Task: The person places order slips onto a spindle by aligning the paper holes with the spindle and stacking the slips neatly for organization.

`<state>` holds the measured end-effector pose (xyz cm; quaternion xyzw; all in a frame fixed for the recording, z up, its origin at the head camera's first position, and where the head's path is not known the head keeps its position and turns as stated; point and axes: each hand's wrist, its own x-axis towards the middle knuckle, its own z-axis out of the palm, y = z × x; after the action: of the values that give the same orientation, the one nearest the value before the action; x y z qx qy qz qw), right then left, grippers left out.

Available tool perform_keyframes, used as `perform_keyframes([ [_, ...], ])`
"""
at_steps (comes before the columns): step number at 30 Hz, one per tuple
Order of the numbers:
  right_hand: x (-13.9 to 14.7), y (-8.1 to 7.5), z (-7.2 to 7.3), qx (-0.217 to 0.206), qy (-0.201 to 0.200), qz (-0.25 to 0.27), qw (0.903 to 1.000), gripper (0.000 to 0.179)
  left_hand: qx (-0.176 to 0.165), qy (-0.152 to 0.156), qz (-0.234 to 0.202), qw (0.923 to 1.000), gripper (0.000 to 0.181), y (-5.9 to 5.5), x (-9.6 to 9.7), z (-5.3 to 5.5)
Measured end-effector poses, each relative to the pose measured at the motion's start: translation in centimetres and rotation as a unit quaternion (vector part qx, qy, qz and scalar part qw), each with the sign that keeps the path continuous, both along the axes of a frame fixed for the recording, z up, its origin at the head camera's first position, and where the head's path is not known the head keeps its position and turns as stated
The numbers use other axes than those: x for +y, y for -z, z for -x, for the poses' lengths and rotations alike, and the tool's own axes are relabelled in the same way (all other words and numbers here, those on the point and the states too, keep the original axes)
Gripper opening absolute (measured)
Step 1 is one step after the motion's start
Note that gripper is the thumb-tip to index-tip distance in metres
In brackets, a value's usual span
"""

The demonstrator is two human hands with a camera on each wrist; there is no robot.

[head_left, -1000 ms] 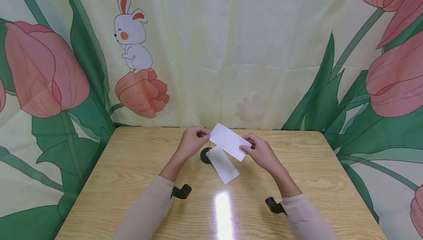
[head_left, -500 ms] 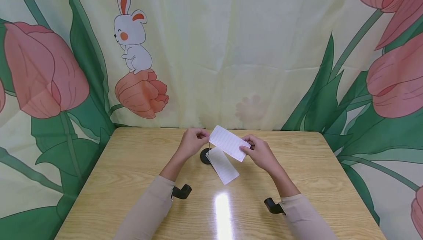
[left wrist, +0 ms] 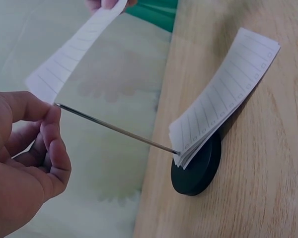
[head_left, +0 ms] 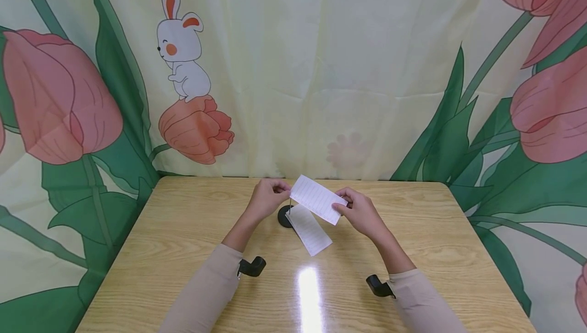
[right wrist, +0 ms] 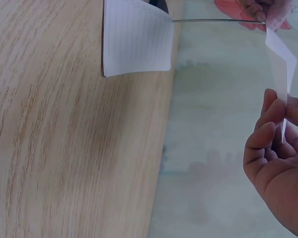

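Note:
A paper spike [left wrist: 116,128] stands upright on its round black base [left wrist: 201,171]. Several lined paper slips [head_left: 310,231] are pierced on it and lie low against the base, fanning toward the person. At the spike's tip, my left hand [head_left: 268,196] pinches the left corner of another lined paper slip [head_left: 318,198] between thumb and forefinger. My right hand [head_left: 361,211] grips that slip's right end, thumb on the near face and fingers behind. In the right wrist view the slip [right wrist: 282,64] is seen nearly edge-on, bent slightly between both hands.
The wooden table [head_left: 183,241] reaches back to a curtain [head_left: 367,68] printed with tulips and a rabbit. Black wrist camera mounts [head_left: 252,266] stick out from both beige sleeves [head_left: 206,287]. A bright light reflection lies on the table's front part.
The held slip has sunk very slightly toward the table, along with the right hand. Both hands keep the same hold, and the slips on the spike look unchanged.

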<state>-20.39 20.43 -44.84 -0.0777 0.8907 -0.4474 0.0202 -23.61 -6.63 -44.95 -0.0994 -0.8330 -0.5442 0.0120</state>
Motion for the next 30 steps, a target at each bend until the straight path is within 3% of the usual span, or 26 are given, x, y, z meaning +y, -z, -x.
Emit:
perform_keyframes([
  [9, 0.0, 0.1, -0.1, -0.001, -0.002, 0.003, 1.0000, 0.027, -0.003, 0.008, -0.010, 0.9999, 0.004, 0.5, -0.1, 0.2],
  [23, -0.2, 0.3, -0.2, -0.003, -0.002, -0.002, 1.0000, 0.027, -0.010, 0.013, -0.008, 0.9998, 0.005, 0.3, -0.1, -0.1],
  [30, -0.2, 0.8, -0.2, -0.005, -0.004, -0.008, 0.9999, 0.026, -0.021, 0.006, 0.001, 0.9998, 0.005, 1.2, 0.0, -0.1],
])
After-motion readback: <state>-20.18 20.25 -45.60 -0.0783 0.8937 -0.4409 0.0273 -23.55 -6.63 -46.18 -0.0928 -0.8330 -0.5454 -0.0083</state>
